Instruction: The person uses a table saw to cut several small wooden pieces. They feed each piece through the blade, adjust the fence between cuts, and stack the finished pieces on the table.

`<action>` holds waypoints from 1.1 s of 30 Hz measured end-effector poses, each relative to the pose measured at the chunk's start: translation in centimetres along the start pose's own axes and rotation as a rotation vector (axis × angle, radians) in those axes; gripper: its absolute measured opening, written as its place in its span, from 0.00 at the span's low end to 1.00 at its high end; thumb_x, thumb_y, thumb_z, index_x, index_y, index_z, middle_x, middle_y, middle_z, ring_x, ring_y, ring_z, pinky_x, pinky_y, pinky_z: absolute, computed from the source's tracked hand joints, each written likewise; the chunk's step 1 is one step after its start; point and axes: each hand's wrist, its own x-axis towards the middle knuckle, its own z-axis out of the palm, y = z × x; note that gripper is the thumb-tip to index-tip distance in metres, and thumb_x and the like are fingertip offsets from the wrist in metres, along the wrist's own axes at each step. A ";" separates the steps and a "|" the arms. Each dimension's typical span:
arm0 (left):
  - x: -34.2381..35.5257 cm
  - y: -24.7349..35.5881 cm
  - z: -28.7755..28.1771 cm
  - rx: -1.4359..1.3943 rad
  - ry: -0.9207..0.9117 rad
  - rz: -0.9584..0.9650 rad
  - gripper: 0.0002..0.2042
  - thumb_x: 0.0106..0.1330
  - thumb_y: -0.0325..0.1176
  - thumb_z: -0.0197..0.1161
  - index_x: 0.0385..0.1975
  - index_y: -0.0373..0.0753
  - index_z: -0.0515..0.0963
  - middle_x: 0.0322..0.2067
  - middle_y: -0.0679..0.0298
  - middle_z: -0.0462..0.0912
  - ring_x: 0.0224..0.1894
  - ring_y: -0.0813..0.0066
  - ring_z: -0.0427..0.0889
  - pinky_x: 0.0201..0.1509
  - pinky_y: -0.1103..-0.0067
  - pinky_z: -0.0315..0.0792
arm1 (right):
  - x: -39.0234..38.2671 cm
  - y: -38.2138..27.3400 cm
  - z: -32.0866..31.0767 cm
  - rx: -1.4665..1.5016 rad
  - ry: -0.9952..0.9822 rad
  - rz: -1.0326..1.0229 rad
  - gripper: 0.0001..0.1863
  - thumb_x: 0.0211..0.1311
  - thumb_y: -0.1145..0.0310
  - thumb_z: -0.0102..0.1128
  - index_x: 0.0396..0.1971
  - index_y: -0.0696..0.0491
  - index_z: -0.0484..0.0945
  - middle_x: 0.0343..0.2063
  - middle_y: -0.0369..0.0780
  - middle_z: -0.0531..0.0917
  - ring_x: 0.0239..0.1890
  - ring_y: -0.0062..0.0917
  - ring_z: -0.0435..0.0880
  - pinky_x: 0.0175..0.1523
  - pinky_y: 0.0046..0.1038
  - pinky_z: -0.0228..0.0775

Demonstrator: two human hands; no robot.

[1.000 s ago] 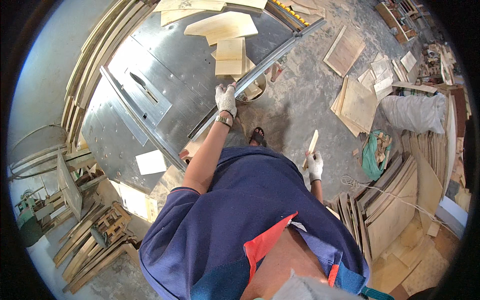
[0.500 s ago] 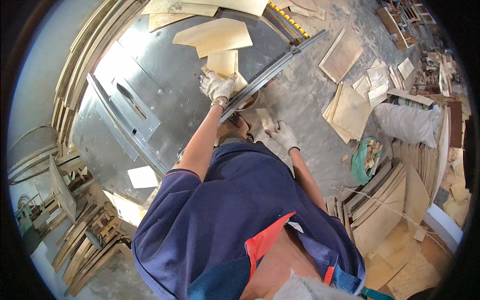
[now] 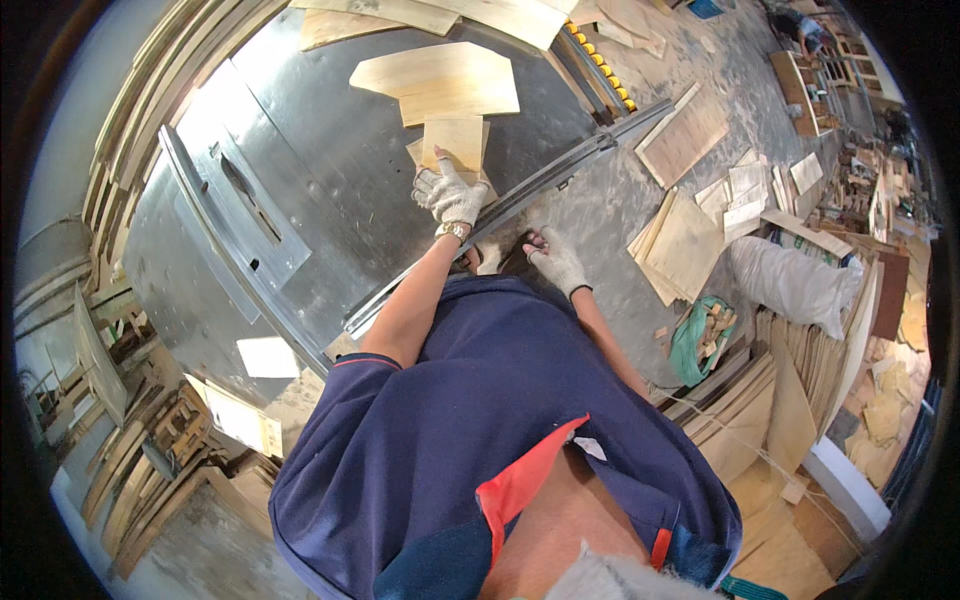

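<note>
My left hand (image 3: 450, 195), in a fingerless glove, rests with spread, partly bent fingers on a small stack of pale plywood pieces (image 3: 455, 135) on the metal table (image 3: 330, 180). A larger cut plywood piece (image 3: 445, 75) lies just above the stack. Just past the table's rail (image 3: 560, 165), my right hand (image 3: 550, 255) hangs over the floor beside a dark shape that I cannot make out; its fingers are loosely bent and apart, with nothing visible held. A slotted metal plate (image 3: 245, 200) is left of both hands.
Leaning plywood sheets (image 3: 780, 400), scattered boards (image 3: 675, 250), a white sack (image 3: 790, 280) and a green bag of offcuts (image 3: 700, 340) line my right. A roller strip (image 3: 600, 65) borders the table. Another person (image 3: 810, 35) is at the upper right. Timber is piled at lower left (image 3: 130, 480).
My left hand has moved from the rail up onto the plywood stack. My right hand has swung forward and inward, and the narrow wooden strip it held has left it.
</note>
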 end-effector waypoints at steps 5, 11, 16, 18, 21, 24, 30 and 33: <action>0.1 -0.6 -1.9 -0.157 -0.020 -0.040 0.50 0.48 0.56 0.73 0.73 0.48 0.59 0.64 0.37 0.62 0.68 0.43 0.60 0.69 0.52 0.55 | 2.9 -2.9 -2.2 -0.008 -0.068 -0.196 0.28 0.63 0.64 0.68 0.59 0.61 0.74 0.38 0.42 0.82 0.34 0.22 0.81 0.46 0.27 0.76; -1.3 -4.8 -4.1 -1.804 -0.636 -0.394 0.43 0.61 0.58 0.59 0.69 0.32 0.60 0.56 0.43 0.77 0.51 0.50 0.84 0.56 0.61 0.79 | 5.4 -9.7 -7.0 0.036 -0.126 -0.469 0.46 0.51 0.53 0.77 0.68 0.54 0.66 0.53 0.44 0.79 0.53 0.32 0.79 0.60 0.32 0.71; -5.3 -4.8 -5.5 -2.244 -0.820 -0.241 0.45 0.55 0.55 0.60 0.70 0.32 0.59 0.63 0.44 0.71 0.58 0.45 0.77 0.62 0.55 0.73 | 5.0 -16.4 -11.5 -0.304 -0.041 -0.852 0.64 0.37 0.40 0.80 0.74 0.48 0.55 0.73 0.47 0.61 0.75 0.46 0.57 0.76 0.41 0.53; -6.5 -3.7 -5.8 -2.310 -0.784 -0.217 0.46 0.54 0.55 0.60 0.70 0.33 0.58 0.64 0.43 0.69 0.58 0.44 0.77 0.62 0.55 0.73 | 4.4 -18.5 -12.8 -0.388 -0.099 -0.882 0.67 0.33 0.38 0.81 0.75 0.42 0.52 0.75 0.45 0.55 0.77 0.49 0.48 0.78 0.48 0.46; -8.2 -0.6 -5.4 -2.487 -0.775 -0.077 0.47 0.53 0.57 0.60 0.71 0.34 0.58 0.64 0.45 0.69 0.54 0.47 0.78 0.45 0.61 0.80 | 2.8 -20.5 -14.0 -0.539 -0.117 -0.893 0.70 0.28 0.40 0.83 0.76 0.36 0.51 0.76 0.47 0.50 0.78 0.51 0.42 0.77 0.59 0.36; -8.6 1.1 -5.4 -2.552 -0.883 0.073 0.47 0.53 0.58 0.60 0.71 0.35 0.59 0.63 0.46 0.70 0.49 0.52 0.79 0.33 0.66 0.79 | 1.5 -21.5 -14.7 -0.692 -0.167 -0.867 0.72 0.26 0.42 0.85 0.76 0.35 0.49 0.77 0.49 0.43 0.78 0.54 0.37 0.76 0.62 0.33; -8.3 2.8 -4.8 -2.601 -0.876 0.079 0.49 0.53 0.66 0.52 0.71 0.35 0.59 0.60 0.45 0.72 0.52 0.50 0.80 0.45 0.62 0.81 | 0.3 -22.4 -15.6 -0.827 -0.222 -0.796 0.76 0.26 0.48 0.86 0.78 0.35 0.42 0.77 0.52 0.35 0.77 0.60 0.28 0.71 0.73 0.29; -7.9 2.9 -4.7 -2.519 -1.079 0.418 0.49 0.53 0.65 0.53 0.71 0.36 0.59 0.62 0.47 0.72 0.58 0.51 0.78 0.51 0.61 0.80 | -0.1 -22.7 -16.0 -0.884 -0.263 -0.699 0.79 0.24 0.50 0.87 0.78 0.35 0.38 0.77 0.53 0.32 0.77 0.60 0.26 0.70 0.74 0.30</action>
